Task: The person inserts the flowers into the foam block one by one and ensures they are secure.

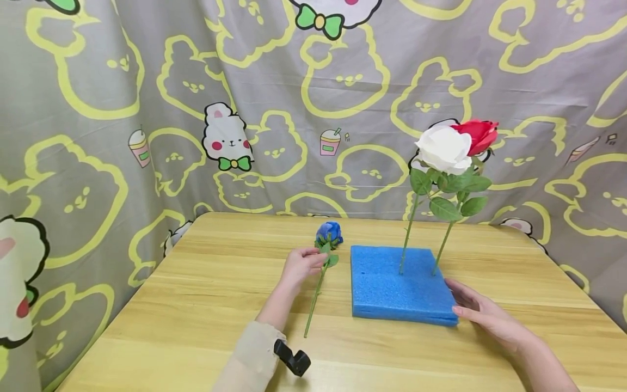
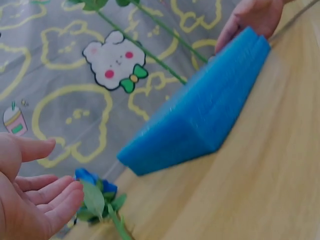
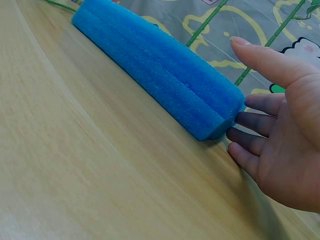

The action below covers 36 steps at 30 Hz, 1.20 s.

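Note:
A blue artificial rose (image 1: 329, 233) lies on the table with its green stem toward the near edge. My left hand (image 1: 305, 265) is at its upper stem and leaves; in the left wrist view the thumb and fingers (image 2: 60, 200) are apart, beside the leaves. To the right sits a blue foam block (image 1: 397, 288). A white rose (image 1: 444, 149) and a red rose (image 1: 477, 136) stand upright in it, the white one partly covering the red. My right hand (image 1: 490, 316) is at the block's right side, fingertips (image 3: 240, 120) right at its edge and thumb raised.
The wooden table (image 1: 220, 305) reaches back to a grey curtain (image 1: 274, 109) with yellow bear outlines, which also hangs along the left and right. A black wrist mount (image 1: 293, 359) is strapped at my left sleeve (image 1: 252, 354).

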Each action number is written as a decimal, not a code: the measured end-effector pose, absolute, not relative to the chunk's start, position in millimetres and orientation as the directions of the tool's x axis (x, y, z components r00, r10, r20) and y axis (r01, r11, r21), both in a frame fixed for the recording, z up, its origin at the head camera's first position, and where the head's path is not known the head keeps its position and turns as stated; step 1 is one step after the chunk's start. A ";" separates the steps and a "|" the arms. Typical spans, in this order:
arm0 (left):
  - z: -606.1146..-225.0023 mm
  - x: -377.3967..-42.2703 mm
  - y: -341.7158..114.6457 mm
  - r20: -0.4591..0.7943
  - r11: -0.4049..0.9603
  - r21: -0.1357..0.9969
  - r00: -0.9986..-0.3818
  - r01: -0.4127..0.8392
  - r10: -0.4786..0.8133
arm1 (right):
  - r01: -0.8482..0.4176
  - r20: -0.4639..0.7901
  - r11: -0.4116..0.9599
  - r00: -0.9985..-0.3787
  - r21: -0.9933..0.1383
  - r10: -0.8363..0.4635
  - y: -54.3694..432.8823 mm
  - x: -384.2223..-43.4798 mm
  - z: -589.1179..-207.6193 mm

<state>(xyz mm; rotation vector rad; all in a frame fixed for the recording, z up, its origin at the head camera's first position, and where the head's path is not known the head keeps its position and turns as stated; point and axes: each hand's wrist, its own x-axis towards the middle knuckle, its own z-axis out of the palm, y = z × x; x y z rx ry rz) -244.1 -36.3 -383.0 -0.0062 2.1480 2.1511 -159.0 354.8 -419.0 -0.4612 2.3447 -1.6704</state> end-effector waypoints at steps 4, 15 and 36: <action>-391.8 -243.8 -42.6 -0.100 0.035 0.995 -0.993 -0.099 0.055 | -0.117 -0.008 0.311 -0.928 -0.943 -0.372 355.8 -159.7 -418.9; -412.4 -242.5 -46.1 -0.168 0.083 0.983 -0.985 -0.163 0.050 | -0.144 0.015 0.295 -0.917 -0.945 -0.399 356.3 -160.7 -421.1; -408.8 -243.3 -26.7 -0.156 0.420 0.899 -0.987 -0.121 0.050 | -0.143 0.022 0.281 -0.919 -0.949 -0.394 357.1 -160.3 -420.4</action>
